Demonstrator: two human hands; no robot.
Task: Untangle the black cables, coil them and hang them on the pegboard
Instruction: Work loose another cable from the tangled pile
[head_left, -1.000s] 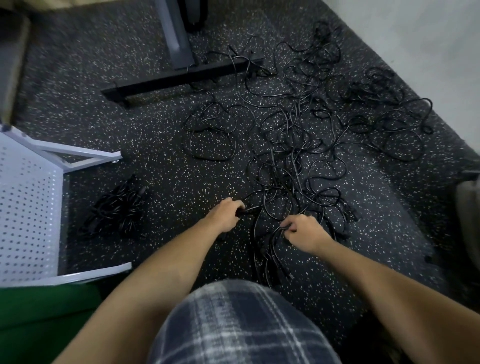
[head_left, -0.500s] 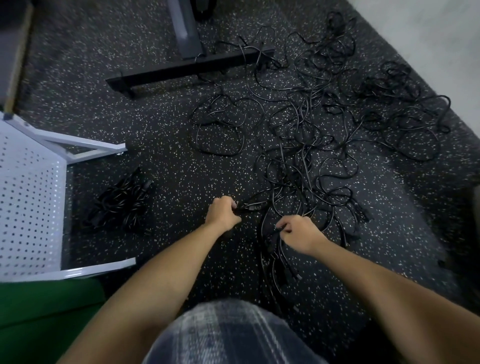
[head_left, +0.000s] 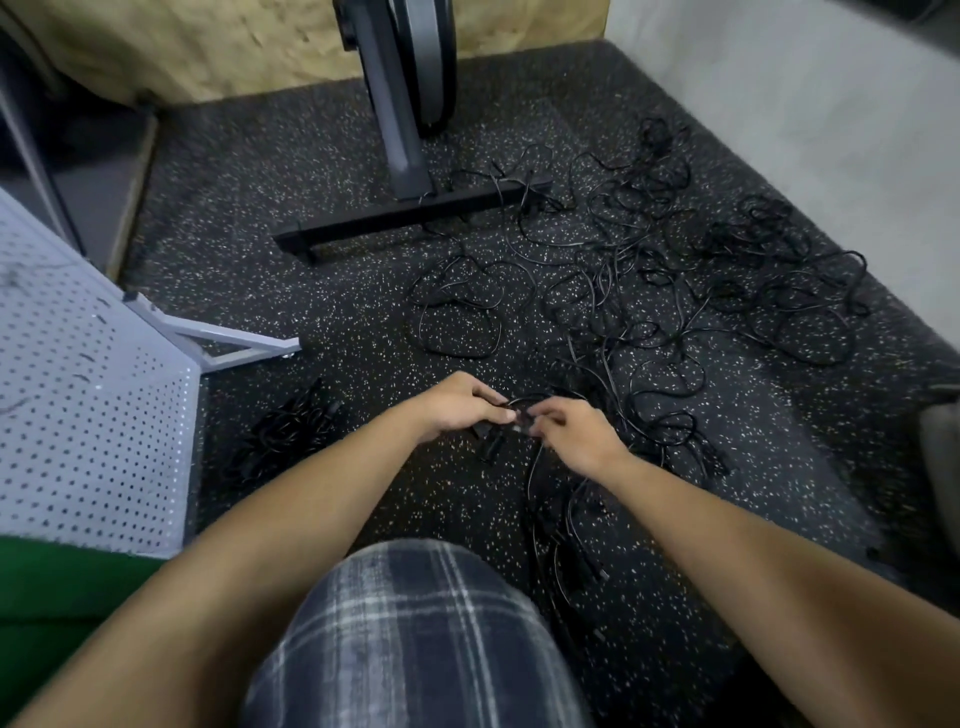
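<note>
Together now, left hand (head_left: 457, 410) and right hand (head_left: 574, 441) half-hide cable (head_left: 521, 400).

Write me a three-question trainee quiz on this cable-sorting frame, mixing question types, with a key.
1. True or false: the left hand and the right hand both pinch a black cable between them.
2. Where does the small cable bundle lie? A) on the floor beside the pegboard; B) on the person's knee; C) against the right-hand wall.
3. Fill in: at their far end the tangled cables cross over the black ____ of the grey stand.
Key: 1 true; 2 A; 3 base bar.
</note>
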